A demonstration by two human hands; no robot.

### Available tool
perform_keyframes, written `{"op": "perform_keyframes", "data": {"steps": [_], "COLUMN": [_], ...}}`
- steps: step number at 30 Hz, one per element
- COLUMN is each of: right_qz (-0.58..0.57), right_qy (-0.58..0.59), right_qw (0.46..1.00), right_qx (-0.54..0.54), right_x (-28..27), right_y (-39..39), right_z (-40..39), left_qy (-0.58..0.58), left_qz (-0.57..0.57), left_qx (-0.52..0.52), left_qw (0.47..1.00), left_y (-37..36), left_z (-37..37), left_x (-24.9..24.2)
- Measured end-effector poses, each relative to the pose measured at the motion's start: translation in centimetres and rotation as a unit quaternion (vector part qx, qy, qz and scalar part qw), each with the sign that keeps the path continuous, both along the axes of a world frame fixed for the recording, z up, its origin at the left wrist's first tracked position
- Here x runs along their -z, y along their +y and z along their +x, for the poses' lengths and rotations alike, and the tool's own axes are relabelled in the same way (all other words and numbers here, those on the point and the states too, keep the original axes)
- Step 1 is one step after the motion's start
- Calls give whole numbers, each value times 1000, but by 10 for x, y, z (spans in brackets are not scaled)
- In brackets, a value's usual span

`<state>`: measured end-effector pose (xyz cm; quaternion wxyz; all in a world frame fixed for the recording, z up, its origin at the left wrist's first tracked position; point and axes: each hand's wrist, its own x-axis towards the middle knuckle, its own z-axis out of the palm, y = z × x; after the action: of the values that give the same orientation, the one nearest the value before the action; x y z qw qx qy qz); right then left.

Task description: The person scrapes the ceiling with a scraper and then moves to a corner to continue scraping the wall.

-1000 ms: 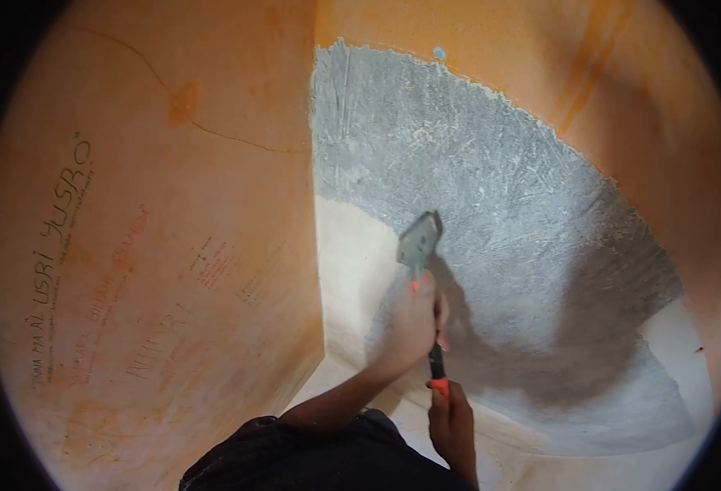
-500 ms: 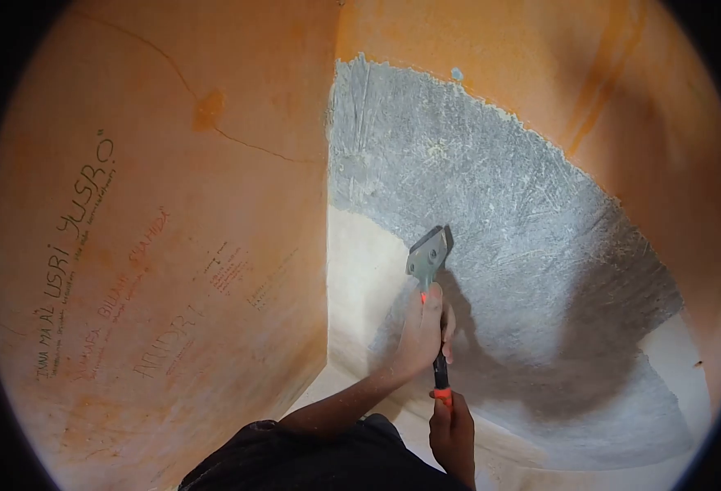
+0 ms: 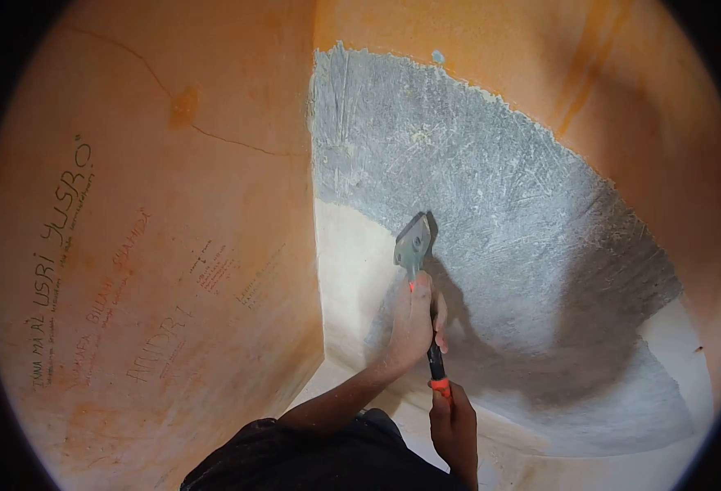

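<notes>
A long-handled scraper [image 3: 413,245] with a wide grey metal head and a black and red handle lies against the wall. Its head is at the border between the bare grey patch [image 3: 475,188] and a cream-white area [image 3: 348,250]. My left hand [image 3: 413,319] is wrapped round the upper handle, just below the head. Lower down, my right hand [image 3: 454,417] grips the red end of the same handle. Both hands are closed, and part of the handle is hidden behind the fingers.
On the left stands an orange wall [image 3: 164,245] with handwriting and a thin crack, meeting the scraped wall at a corner. Orange paint [image 3: 491,41] borders the grey patch above and right. A pale ledge [image 3: 319,389] runs low at the corner.
The view has shifted, so the walls appear further left and higher. The scraper's head and my left hand moved with them in the picture, and the head looks narrower and slightly turned.
</notes>
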<state>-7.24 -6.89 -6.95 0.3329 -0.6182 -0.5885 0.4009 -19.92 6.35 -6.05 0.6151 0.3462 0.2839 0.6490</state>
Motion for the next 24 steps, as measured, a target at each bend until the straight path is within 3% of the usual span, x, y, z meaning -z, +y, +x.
{"op": "perform_keyframes", "data": {"steps": [19,24], "right_qz": [68,42], "right_qy": [-1,14], "right_qw": [997,999], "right_qx": [-27,-23], "right_x": [5,3], "right_y": [12,4], "right_z": [1,2], "left_qy": [0,-4], "left_qz": [15,20], "left_qx": [-33,-40], "left_qw": [999,999], "left_y": [3,0], "left_z": [-1,-2], "left_x": [-5,-7]}}
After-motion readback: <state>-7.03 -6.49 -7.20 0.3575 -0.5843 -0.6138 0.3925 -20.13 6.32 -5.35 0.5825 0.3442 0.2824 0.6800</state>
